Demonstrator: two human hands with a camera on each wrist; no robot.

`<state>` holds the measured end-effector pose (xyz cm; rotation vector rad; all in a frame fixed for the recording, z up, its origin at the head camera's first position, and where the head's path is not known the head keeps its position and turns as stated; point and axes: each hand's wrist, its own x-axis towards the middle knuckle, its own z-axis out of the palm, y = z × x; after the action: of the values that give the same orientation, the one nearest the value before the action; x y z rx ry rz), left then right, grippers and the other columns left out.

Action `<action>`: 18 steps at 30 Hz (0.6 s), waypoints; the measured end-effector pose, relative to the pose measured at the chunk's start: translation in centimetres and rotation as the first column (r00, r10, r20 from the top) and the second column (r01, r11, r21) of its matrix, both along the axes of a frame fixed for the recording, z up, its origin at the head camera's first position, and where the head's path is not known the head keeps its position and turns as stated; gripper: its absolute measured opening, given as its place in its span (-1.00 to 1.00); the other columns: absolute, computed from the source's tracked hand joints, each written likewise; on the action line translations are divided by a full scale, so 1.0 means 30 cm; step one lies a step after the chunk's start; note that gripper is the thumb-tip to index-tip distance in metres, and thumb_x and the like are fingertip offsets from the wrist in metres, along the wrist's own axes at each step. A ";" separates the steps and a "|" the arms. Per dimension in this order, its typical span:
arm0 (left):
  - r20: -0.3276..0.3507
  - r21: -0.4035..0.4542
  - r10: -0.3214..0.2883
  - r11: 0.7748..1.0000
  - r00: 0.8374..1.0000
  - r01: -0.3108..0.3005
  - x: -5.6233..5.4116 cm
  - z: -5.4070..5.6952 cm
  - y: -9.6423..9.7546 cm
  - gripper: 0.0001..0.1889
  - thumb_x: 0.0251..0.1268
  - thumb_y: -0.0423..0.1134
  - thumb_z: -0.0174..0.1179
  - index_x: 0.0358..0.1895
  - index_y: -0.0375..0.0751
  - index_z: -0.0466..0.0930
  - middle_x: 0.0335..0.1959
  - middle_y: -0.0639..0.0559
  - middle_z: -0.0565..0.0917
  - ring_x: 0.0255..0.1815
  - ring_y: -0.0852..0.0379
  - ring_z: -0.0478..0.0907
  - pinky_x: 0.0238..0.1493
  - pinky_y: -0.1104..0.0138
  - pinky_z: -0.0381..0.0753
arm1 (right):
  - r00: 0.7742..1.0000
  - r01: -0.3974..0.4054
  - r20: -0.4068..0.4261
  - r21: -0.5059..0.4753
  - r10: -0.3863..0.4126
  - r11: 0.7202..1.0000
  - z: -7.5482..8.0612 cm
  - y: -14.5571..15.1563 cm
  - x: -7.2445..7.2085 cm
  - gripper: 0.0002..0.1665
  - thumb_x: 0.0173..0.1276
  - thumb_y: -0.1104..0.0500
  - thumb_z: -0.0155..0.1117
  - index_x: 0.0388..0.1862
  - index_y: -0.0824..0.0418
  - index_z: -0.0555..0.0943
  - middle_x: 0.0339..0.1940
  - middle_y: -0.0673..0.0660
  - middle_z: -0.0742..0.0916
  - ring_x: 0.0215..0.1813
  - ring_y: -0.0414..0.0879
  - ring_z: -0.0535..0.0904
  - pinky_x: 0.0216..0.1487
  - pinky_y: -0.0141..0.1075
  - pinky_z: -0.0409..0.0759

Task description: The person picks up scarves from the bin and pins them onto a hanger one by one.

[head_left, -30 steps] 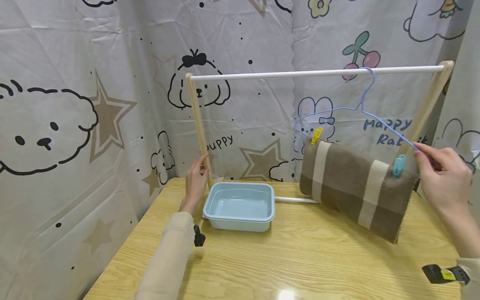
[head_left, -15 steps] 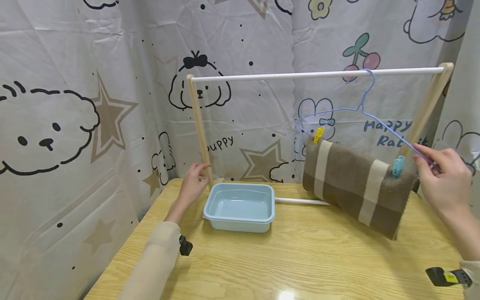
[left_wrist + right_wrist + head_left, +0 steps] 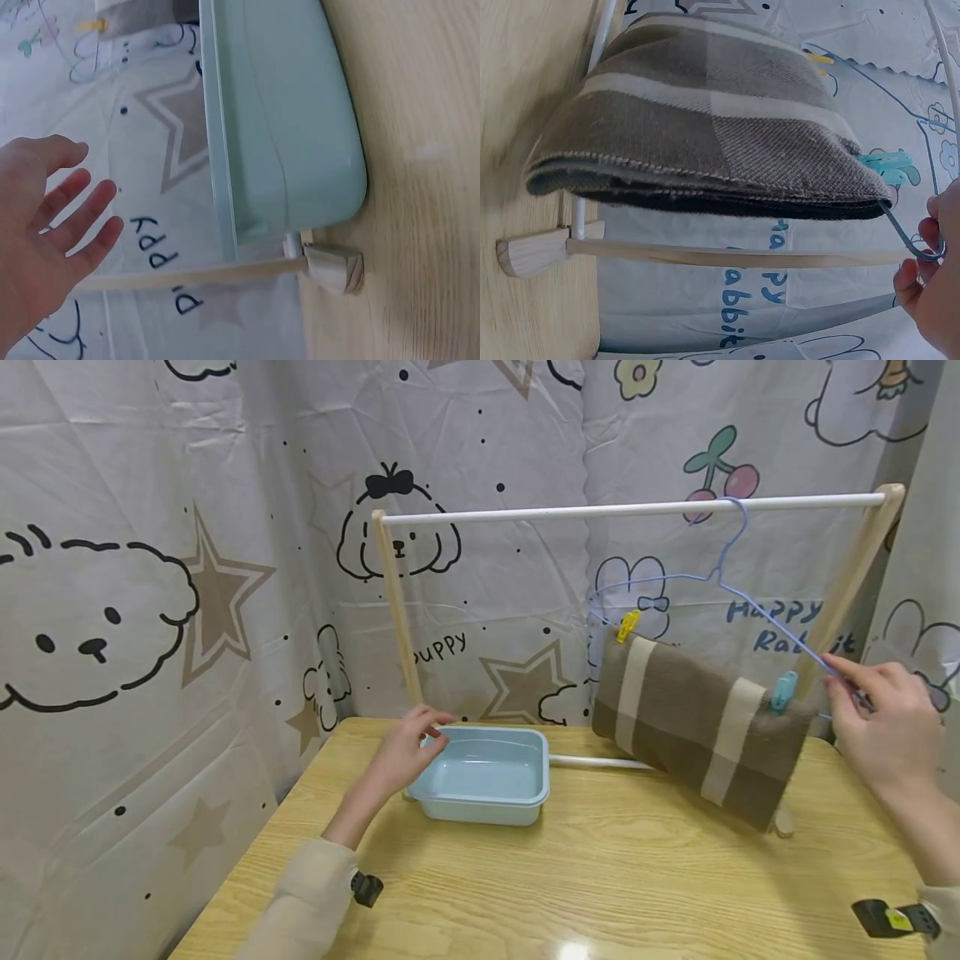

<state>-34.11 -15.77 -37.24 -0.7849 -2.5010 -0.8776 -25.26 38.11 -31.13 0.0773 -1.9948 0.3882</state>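
Note:
A blue wire clothes hanger [image 3: 750, 602] hooks over the white rail [image 3: 540, 513] of a small wooden drying rack. Folded over its lower bar hangs a brown and cream plaid cloth [image 3: 671, 714], tilted down to the right. A yellow clothespin [image 3: 628, 625] clips the cloth at its left, a teal clothespin [image 3: 783, 692] at its right. My right hand [image 3: 885, 727] pinches the hanger's right corner, seen also in the right wrist view. My left hand [image 3: 408, 752] holds nothing, fingers loosely bent, by the left rim of a light blue plastic basin [image 3: 480, 812].
The rack's left post [image 3: 395, 602] rises behind the basin, its right post [image 3: 855, 577] behind the hanger. A low white crossbar [image 3: 592, 762] runs between them at table height. Printed curtains [image 3: 465, 435] surround the wooden table [image 3: 600, 877].
My left hand has come away from the rack's left post, down and right to the basin's rim. The cloth has swung slightly left; my right hand keeps its pinch on the hanger.

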 end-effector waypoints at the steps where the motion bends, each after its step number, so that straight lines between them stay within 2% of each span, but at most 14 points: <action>1: -0.013 -0.014 -0.003 1.000 1.000 0.003 0.011 0.000 0.004 -0.71 0.36 -0.32 0.26 0.11 -0.13 0.63 -0.02 -0.03 0.61 -0.08 0.03 0.66 -0.13 0.14 0.64 | 1.000 0.010 -0.002 0.014 -0.010 1.000 -0.001 -0.003 0.001 -0.72 0.39 0.31 0.20 0.00 0.43 0.67 -0.32 0.38 0.57 -0.33 0.05 0.35 -0.35 -0.29 0.12; 2: -0.022 -0.029 -0.005 1.000 1.000 0.005 0.021 -0.001 0.008 -0.71 0.36 -0.30 0.26 0.12 -0.11 0.63 -0.02 0.00 0.61 -0.05 0.04 0.65 -0.14 0.16 0.64 | 1.000 0.022 -0.005 0.029 -0.022 0.999 -0.001 -0.006 0.002 -0.72 0.39 0.32 0.20 0.00 0.43 0.67 -0.32 0.39 0.57 -0.30 0.19 0.35 -0.37 -0.23 0.14; 4: -0.045 -0.047 -0.015 0.999 0.999 0.013 0.035 -0.004 0.014 -0.72 0.36 -0.29 0.27 0.11 -0.09 0.63 -0.01 0.03 0.61 -0.03 0.02 0.64 -0.16 0.17 0.64 | 0.999 0.046 -0.005 0.055 -0.046 0.997 -0.002 -0.010 0.006 -0.72 0.39 0.32 0.19 0.02 0.42 0.66 -0.29 0.40 0.57 -0.24 0.32 0.38 -0.41 -0.11 0.16; 7: -0.055 -0.077 -0.021 0.997 0.998 0.016 0.055 -0.009 0.020 -0.72 0.36 -0.27 0.28 0.11 -0.07 0.63 0.07 0.02 0.61 -0.01 0.03 0.64 -0.18 0.20 0.65 | 0.996 0.087 0.017 0.069 -0.089 0.994 -0.003 -0.018 0.012 -0.70 0.40 0.30 0.17 0.06 0.39 0.65 -0.19 0.41 0.56 -0.14 0.37 0.40 -0.52 0.04 0.22; 10: -0.057 -0.085 -0.030 0.996 0.998 0.025 0.075 -0.012 0.030 -0.71 0.35 -0.25 0.29 0.10 -0.09 0.63 0.14 -0.04 0.59 -0.01 -0.01 0.65 -0.17 0.16 0.67 | 0.995 0.100 0.016 0.084 -0.102 0.991 -0.006 -0.026 0.019 -0.66 0.42 0.28 0.15 0.11 0.37 0.62 -0.11 0.44 0.57 -0.05 0.41 0.40 -0.53 0.17 0.28; 12: -0.079 -0.111 -0.031 0.994 0.996 0.023 0.085 -0.019 0.039 -0.71 0.34 -0.23 0.31 0.09 -0.08 0.64 0.14 -0.05 0.59 -0.01 0.00 0.66 -0.17 0.16 0.68 | 0.997 0.076 -0.014 0.103 -0.075 0.992 -0.008 -0.034 0.023 -0.61 0.45 0.23 0.10 0.15 0.40 0.59 -0.09 0.47 0.57 -0.03 0.44 0.40 -0.38 0.25 0.36; 14: -0.132 -0.151 -0.047 0.988 0.990 0.027 0.089 -0.031 0.050 -0.71 0.31 -0.21 0.33 0.07 -0.09 0.64 0.09 -0.05 0.62 -0.03 0.00 0.67 -0.14 0.15 0.69 | 0.997 0.037 -0.071 0.126 -0.028 0.991 -0.012 -0.047 0.026 -0.53 0.50 0.10 0.03 0.17 0.42 0.57 -0.10 0.51 0.58 -0.03 0.47 0.40 -0.17 0.29 0.36; 17: -0.213 -0.210 -0.069 0.978 0.975 0.023 0.090 -0.053 0.066 -0.68 0.27 -0.13 0.36 0.05 -0.12 0.66 0.00 -0.03 0.65 -0.06 0.01 0.67 -0.10 0.15 0.69 | 0.989 -0.052 -0.130 0.147 0.072 0.988 -0.027 -0.078 0.031 -0.33 0.54 -0.13 -0.08 0.16 0.45 0.57 -0.12 0.54 0.59 -0.04 0.47 0.41 0.07 0.24 0.31; 18: -0.229 -0.228 -0.071 0.974 0.971 0.017 0.090 -0.061 0.071 -0.66 0.27 -0.09 0.36 0.05 -0.12 0.65 -0.02 -0.01 0.66 -0.05 0.01 0.66 -0.08 0.15 0.68 | 0.986 -0.083 -0.133 0.147 0.103 0.986 -0.034 -0.093 0.033 -0.27 0.54 -0.20 -0.10 0.15 0.44 0.58 -0.12 0.53 0.60 -0.04 0.47 0.42 0.07 0.23 0.32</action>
<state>-31.41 -13.63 -39.08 -0.9605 -2.4018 -0.4850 -24.25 35.33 -32.14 0.2808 -1.8813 0.2920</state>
